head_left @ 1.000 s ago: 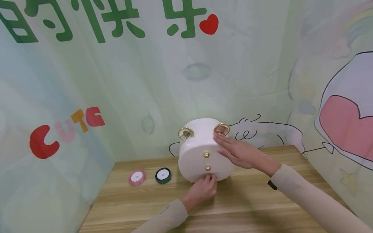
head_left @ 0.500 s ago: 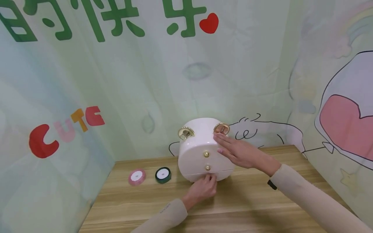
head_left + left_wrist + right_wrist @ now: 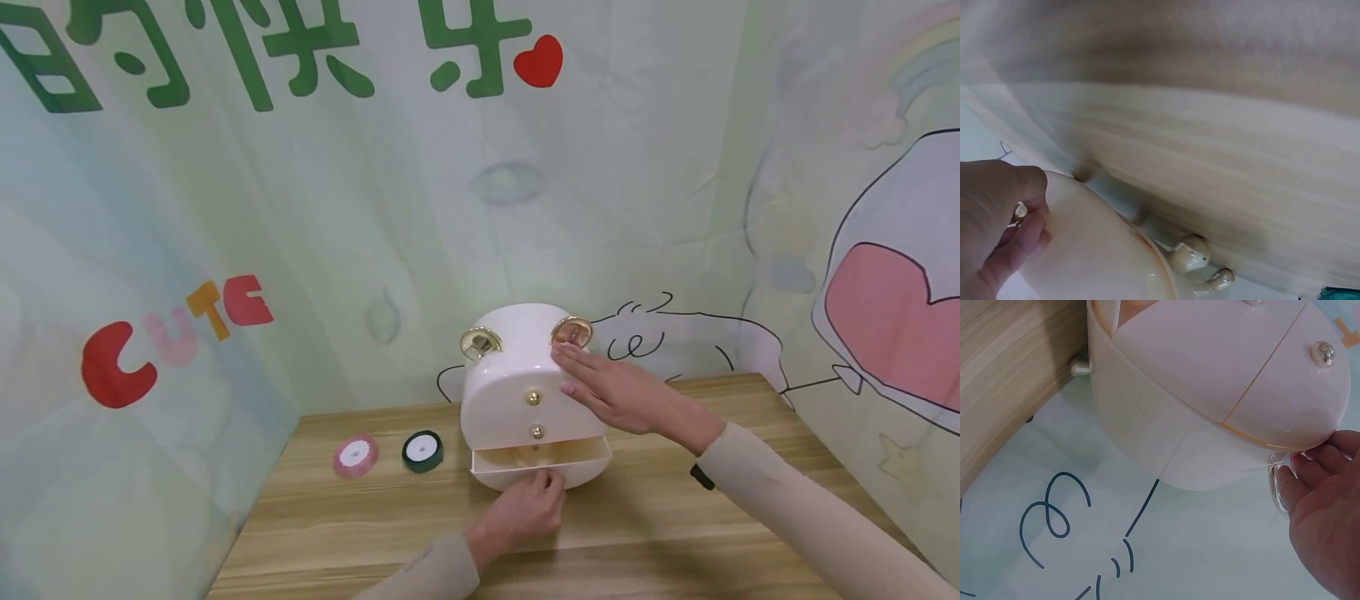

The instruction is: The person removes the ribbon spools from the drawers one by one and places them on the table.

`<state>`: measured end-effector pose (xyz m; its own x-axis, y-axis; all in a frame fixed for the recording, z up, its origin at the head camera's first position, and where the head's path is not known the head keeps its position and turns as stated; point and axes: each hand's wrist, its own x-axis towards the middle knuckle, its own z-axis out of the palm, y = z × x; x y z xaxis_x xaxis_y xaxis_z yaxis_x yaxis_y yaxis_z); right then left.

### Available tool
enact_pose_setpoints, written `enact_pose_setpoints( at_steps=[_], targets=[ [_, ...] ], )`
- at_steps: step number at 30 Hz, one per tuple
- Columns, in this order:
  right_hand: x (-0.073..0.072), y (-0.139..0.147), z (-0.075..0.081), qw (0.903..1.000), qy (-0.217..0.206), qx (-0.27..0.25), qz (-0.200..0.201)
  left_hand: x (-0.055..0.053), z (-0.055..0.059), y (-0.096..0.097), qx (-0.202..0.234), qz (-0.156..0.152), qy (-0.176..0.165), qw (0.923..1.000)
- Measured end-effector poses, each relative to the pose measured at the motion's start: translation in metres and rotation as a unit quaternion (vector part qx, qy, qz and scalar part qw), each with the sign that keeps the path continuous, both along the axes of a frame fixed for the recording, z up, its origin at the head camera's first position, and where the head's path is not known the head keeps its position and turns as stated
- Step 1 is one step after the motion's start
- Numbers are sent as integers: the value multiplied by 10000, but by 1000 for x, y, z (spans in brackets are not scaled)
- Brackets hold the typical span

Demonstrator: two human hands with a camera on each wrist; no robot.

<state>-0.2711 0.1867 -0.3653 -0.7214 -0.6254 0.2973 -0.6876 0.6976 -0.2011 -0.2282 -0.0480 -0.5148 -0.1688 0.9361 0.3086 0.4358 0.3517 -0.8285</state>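
A glossy white round storage box (image 3: 491, 408) with gold ear-like rings stands upright against the back curtain in the head view. Its bottom drawer (image 3: 588, 474) is pulled part way out, and what the inside holds is hard to make out. At that drawer's front, my left hand (image 3: 519, 512) pinches a small gold knob (image 3: 1020, 211), partly covered by thumb and finger. My right hand (image 3: 618, 393) rests with straight fingers on the box's upper right side, below the right gold ring (image 3: 572, 332). Two more gold knobs, such as the upper knob (image 3: 532, 398), sit on the closed drawers above.
To the left of the box lie a pink ribbon roll (image 3: 356, 455) and a dark green ribbon roll (image 3: 422, 451) on the wooden table (image 3: 337, 533). Printed curtains (image 3: 637, 208) enclose the table at the back and both sides.
The bottom drawer has gone from closed to partly open, sliding toward me with my left hand on its knob. My right hand has stayed in place on the box.
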Motion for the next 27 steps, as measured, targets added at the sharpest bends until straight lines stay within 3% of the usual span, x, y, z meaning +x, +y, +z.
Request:
enact_pose_setpoints(
  at_steps=[14,20,27],
  targets=[
    [0,0,0,9999,84,-88,51,41,6,-1,-68,-80,-445,9990],
    [1,0,0,10000,28,-66,18,54,6,-1,-129,-208,-969,9950],
    [0,1,-2,9999,47,-101,60,64,2,0,-101,-554,-818,9951]
  ],
)
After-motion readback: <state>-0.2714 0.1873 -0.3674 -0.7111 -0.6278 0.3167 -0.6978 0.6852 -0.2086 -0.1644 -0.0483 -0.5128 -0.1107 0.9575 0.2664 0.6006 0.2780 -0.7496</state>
